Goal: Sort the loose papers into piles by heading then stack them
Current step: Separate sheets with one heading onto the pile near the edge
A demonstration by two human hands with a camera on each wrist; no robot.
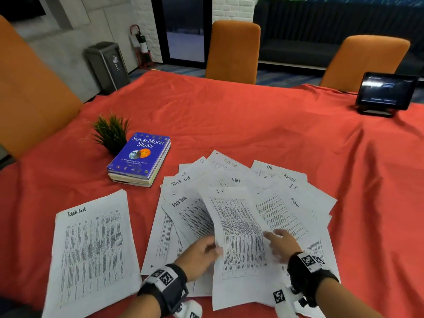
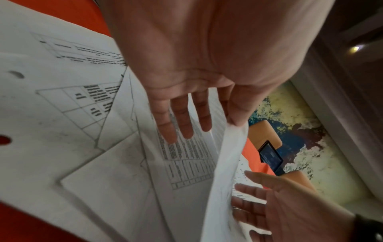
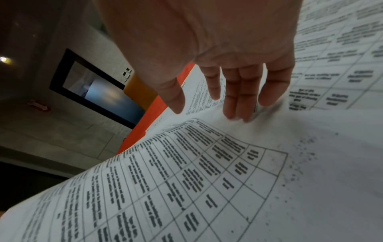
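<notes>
Loose printed papers (image 1: pixel 296 203) lie fanned over the red tablecloth (image 1: pixel 252 125), headed Task List, IT, HR and Admin. A separate Task List pile (image 1: pixel 91 253) lies flat at the front left. My left hand (image 1: pixel 202 251) pinches the left edge of the top sheet headed IT (image 1: pixel 238 232), thumb above and fingers below, lifting that edge (image 2: pixel 223 163). In the left wrist view my left hand (image 2: pixel 204 121) shows the straight fingers under the sheet. My right hand (image 1: pixel 281 243) rests its straight fingertips (image 3: pixel 234 113) on the IT sheet (image 3: pixel 186 172) at its right side.
A blue book (image 1: pixel 140 157) on another book and a small green plant (image 1: pixel 111 131) stand left of the fan. A tablet on a stand (image 1: pixel 385 92) is at the far right. Orange chairs (image 1: pixel 231 51) ring the table.
</notes>
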